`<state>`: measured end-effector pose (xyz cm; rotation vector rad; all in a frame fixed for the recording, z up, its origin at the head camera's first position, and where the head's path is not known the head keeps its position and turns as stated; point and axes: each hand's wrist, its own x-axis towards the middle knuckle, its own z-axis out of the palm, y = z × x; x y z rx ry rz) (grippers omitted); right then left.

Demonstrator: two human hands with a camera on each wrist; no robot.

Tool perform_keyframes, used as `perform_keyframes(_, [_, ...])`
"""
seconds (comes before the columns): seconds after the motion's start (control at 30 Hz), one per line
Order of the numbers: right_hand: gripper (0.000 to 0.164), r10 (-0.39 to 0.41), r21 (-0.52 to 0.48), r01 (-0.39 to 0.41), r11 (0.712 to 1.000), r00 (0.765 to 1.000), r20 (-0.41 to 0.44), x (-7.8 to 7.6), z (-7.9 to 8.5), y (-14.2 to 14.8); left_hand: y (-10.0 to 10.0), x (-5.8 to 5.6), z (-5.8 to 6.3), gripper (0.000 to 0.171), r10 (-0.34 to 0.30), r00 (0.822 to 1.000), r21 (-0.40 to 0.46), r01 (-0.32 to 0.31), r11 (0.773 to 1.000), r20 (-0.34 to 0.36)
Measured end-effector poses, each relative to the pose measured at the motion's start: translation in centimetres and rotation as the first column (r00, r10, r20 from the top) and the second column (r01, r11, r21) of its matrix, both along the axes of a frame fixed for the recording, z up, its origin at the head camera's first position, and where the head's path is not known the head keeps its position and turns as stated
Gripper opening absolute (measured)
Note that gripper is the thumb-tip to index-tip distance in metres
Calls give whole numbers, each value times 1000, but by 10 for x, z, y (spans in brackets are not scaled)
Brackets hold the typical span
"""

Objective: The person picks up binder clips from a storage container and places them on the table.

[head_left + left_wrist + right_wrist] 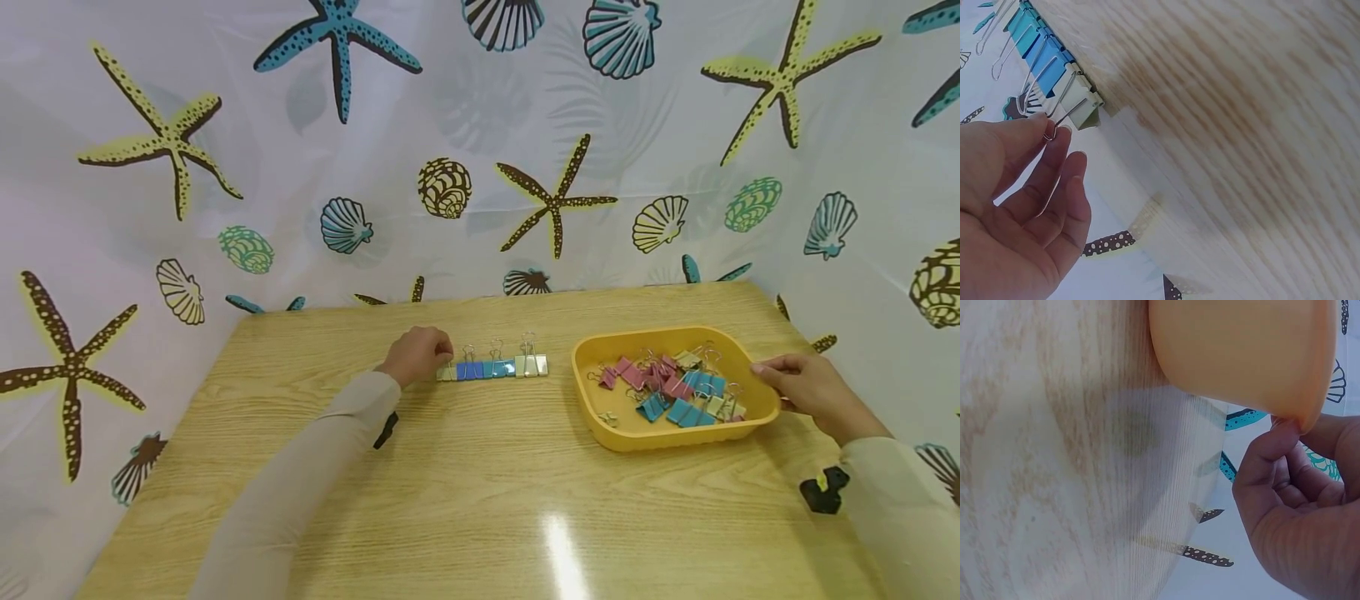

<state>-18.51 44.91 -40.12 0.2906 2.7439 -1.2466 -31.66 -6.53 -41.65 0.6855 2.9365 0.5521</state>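
Note:
A row of binder clips stands on the table in the head view, handles up. From the right it runs a pale yellow clip [532, 366], a teal clip [498, 368], a blue clip [470, 371] and another pale yellow clip [1077, 103] at the left end. My left hand [417, 353] pinches the wire handle of that end clip between thumb and index finger; the other fingers curve loosely below. On the right, my right hand [813, 390] grips the rim of a yellow plastic bin [637, 442] with thumb and fingers.
Inside the bin lie several loose binder clips, among them pink clips [632, 375], teal clips [690, 413] and yellow ones. The wooden table [450, 492] meets a patterned cloth [420, 108] at the back and sides.

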Motion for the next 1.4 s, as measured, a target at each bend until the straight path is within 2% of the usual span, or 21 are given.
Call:
perform_keyframes(0.33, [56, -1, 2, 1, 1000, 1000, 0, -1, -1, 0, 1, 3, 0, 15, 50, 998, -30, -49, 998, 39])
perform_keyframes(0.53, [54, -3, 6, 3, 1000, 1000, -13, -1, -2, -1, 6, 6, 2, 20, 56, 998, 21, -57, 998, 33])
perform_keyframes(0.7, [54, 1, -4, -2, 1000, 1000, -20, -1, -2, -2, 13, 11, 9, 21, 55, 998, 60, -55, 997, -9])
perform_keyframes(0.9, [53, -1, -12, 0, 1000, 999, -33, 0, -1, -1, 25, 15, 18, 20, 34, 999, 91, -30, 995, -35])
perform_keyframes(1.2, [59, 28, 14, -28, 1000, 999, -25, -1, 0, -2, 29, 15, 16, 21, -2, 999, 105, 8, 994, -54])
perform_keyframes(1.4, [62, 53, 31, -53, 998, 999, -7, -3, 0, 2, 40, 14, 23, 22, -84, 995, 130, 90, 987, -52])
